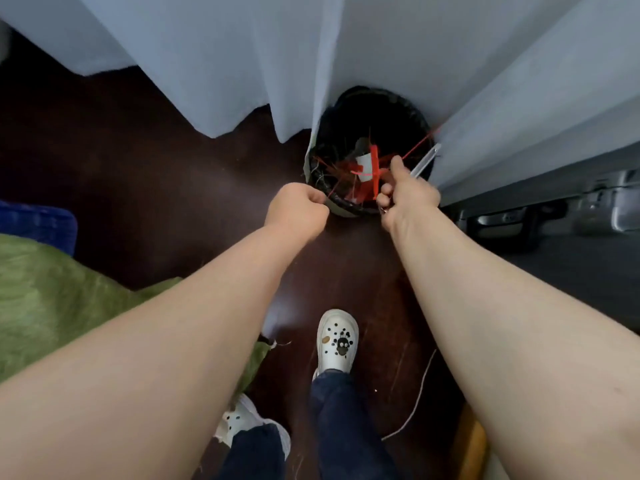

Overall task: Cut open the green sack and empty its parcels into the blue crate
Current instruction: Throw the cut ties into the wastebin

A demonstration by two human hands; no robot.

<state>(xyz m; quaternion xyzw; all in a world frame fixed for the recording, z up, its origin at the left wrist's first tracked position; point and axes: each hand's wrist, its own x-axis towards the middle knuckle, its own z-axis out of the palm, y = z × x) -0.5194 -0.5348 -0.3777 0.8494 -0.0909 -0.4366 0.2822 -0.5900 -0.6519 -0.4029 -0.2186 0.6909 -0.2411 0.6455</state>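
Over a black bin at 12 o'clock, the left hand pinches what seems a strand of the red ties at its rim, the right hand gripping scissors, likely to discard cuttings; the green sack lies on the floor at 8 o'clock, just beside the blue crate

Looks like a room in a home.
Dark polished wood floor, pale curtains hanging down to it, a small black bin at their hem, white clogs on the person's feet.
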